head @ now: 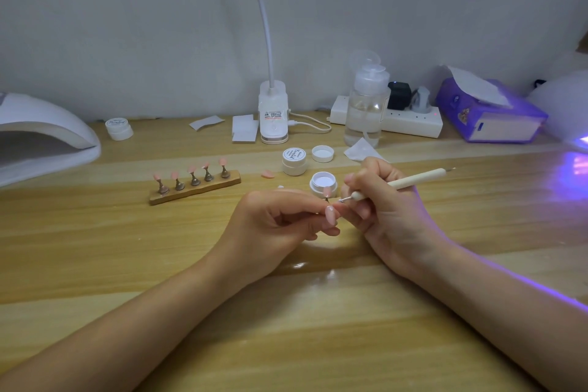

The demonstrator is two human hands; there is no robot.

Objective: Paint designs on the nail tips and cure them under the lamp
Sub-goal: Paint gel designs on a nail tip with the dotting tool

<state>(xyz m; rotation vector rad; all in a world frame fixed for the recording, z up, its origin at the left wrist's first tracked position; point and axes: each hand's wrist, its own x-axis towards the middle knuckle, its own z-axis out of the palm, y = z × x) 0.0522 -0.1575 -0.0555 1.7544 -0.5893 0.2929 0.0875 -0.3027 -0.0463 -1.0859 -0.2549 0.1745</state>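
Head view: my left hand (280,219) pinches one pink nail tip (331,215), and my right hand (378,200) grips one dotting pen (410,183) with its point just beside that tip. Left of the tip, one wooden stand (203,189) carries five more tips. Just behind the tip sits one open jar (322,182) of white gel; two closed jars (294,161) stand farther back. Bare wooden table (286,328) lies between the tip and me.

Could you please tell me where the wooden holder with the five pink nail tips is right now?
In the head view, the wooden holder lies on the table left of centre, beyond the left hand, left of the closed white jar.
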